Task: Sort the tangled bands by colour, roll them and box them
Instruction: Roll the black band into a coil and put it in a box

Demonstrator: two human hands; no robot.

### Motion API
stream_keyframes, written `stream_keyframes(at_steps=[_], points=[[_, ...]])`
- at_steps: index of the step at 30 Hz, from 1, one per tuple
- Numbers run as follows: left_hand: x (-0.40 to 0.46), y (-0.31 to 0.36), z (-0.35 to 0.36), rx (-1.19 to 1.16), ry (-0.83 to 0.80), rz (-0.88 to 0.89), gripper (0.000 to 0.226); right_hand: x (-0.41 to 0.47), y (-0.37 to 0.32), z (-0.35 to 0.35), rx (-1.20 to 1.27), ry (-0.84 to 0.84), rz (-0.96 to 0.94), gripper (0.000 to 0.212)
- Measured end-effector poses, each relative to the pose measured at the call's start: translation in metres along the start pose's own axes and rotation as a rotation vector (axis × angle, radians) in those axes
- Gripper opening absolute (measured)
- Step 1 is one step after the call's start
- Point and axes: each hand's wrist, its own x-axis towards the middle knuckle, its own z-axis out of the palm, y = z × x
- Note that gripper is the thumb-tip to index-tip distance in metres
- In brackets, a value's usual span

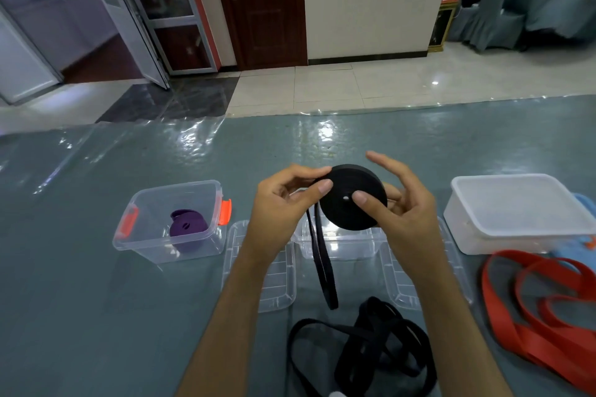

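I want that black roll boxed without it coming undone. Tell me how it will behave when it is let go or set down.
The black roll will probably loosen: its free tail hangs limp below the left hand, so the band looks floppy. Set on edge, the round disc may well roll; laid flat it should stay. It looks light, since the right hand steadies it with fingertips only.

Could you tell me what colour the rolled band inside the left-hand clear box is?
Purple; the rolled band shows best in the head view.

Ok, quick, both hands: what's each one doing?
Left hand: pinching the flat black band's loose tail at the roll.
Right hand: holding the rolled black band.
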Motion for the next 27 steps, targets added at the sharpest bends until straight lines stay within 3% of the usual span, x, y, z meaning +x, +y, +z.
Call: stream_keyframes(at_steps=[5,8,12,17,23,27], points=[[0.003,-0.003,-0.005,0.024,-0.103,-0.075,0.031,-0.003,0.004,-0.005,-0.058,0.028,0.061,0.035],[0.002,-0.004,-0.002,0.039,-0.061,-0.090,0.027,-0.004,0.005,-0.010,-0.108,-0.017,0.144,0.042],[-0.002,-0.008,0.007,-0.067,-0.015,-0.082,0.028,-0.003,-0.001,-0.016,-0.149,-0.049,0.034,0.045],[0.001,-0.003,0.004,-0.069,-0.143,-0.079,0.032,-0.006,0.003,-0.008,-0.033,0.065,0.020,0.033],[-0.002,0.000,0.001,0.037,-0.066,-0.020,0.022,-0.007,0.006,-0.009,-0.024,-0.095,0.091,0.053],[-0.002,0.001,-0.003,0.006,-0.206,-0.072,0.038,-0.010,0.004,-0.008,0.026,0.014,-0.008,0.042]])
